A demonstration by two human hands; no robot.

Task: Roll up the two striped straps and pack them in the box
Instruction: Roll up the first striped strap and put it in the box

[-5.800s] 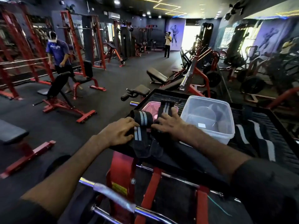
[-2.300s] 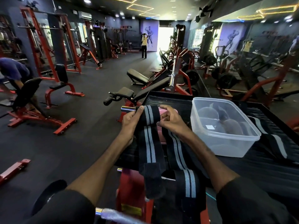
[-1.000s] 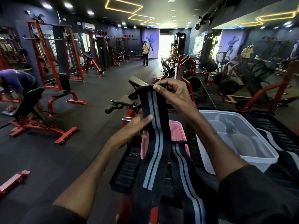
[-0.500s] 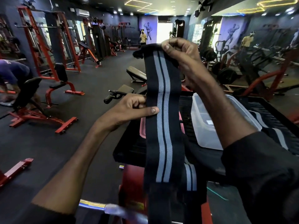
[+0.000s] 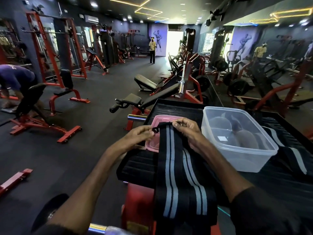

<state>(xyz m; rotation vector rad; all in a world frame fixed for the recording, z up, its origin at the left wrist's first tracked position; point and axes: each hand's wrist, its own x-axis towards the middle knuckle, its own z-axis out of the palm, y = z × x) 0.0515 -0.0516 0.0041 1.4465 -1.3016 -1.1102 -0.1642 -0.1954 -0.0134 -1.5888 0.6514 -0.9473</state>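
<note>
So: early stage, nothing rolled yet.

- Left hand and right hand each pinch a top corner of one strap, so each grip is clenched on that far end. The end sits just above a pink lid.
- The rest of this strap runs flat toward the person and hangs over the near edge of the table. No coil has started at the held end, as far as I can see.
- A second strap lies partly under the first, slanting right, also flat and unrolled.
- Another striped length lies on the table to the right of the box. I cannot tell whether it is a separate piece.
- The box stands open just right of the hands. No rolled strap shows inside. Rounded shapes show through its walls, but I cannot tell what they are.

Judgement: both rolls and the packing are left to do, and the first turn looks about to begin.

Materials:
- Straps: wide woven black webbing with pale grey stripes, soft and limp, draping easily. There is a small black loop at the held end.
- Box: clear, thin plastic, rectangular, with rounded corners and a rolled rim.
- Lid: translucent pink plastic.
- Table: black, ribbed, with a raised lip.
</note>
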